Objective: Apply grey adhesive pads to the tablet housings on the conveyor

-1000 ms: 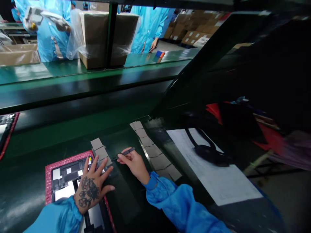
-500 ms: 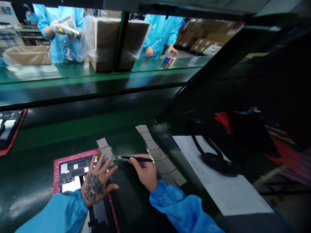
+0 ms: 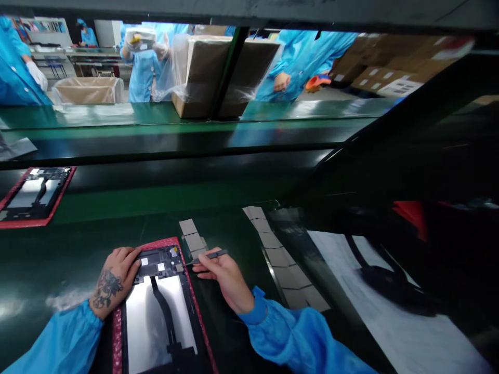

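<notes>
Opened device (image 3: 159,306): flat, in a red-edged tray (image 3: 116,337), on the dark green tabletop (image 3: 58,249) directly below the camera; bare metal plate, a dark ribbon cable down the middle, small parts along the top edge.

Tweezers (image 3: 210,255): dark, thin, pinched in the right hand (image 3: 222,272); tips point left at the device's top right corner, where a small grey piece sits. Whether the tips touch it cannot be told.

Left hand (image 3: 113,280): fingers curled on the tray's top left corner, grip closed lightly on the frame, holding nothing else.

Grey pads, short strip (image 3: 193,239): just beyond the tray's top right corner, near the tweezer tips.

Grey pads, long strip (image 3: 278,257): to the right, running toward the near edge.

White sheet (image 3: 390,322): further right, dark cord lying across it.

Second tray (image 3: 33,195): far left, well apart.

Cardboard box (image 3: 226,72): on the far shelf; people in blue coats behind it.

Risk, as judged: the tweezer tips may slip and scratch the parts or nick the cable; a pad may land crooked if the tray shifts under the left hand.
</notes>
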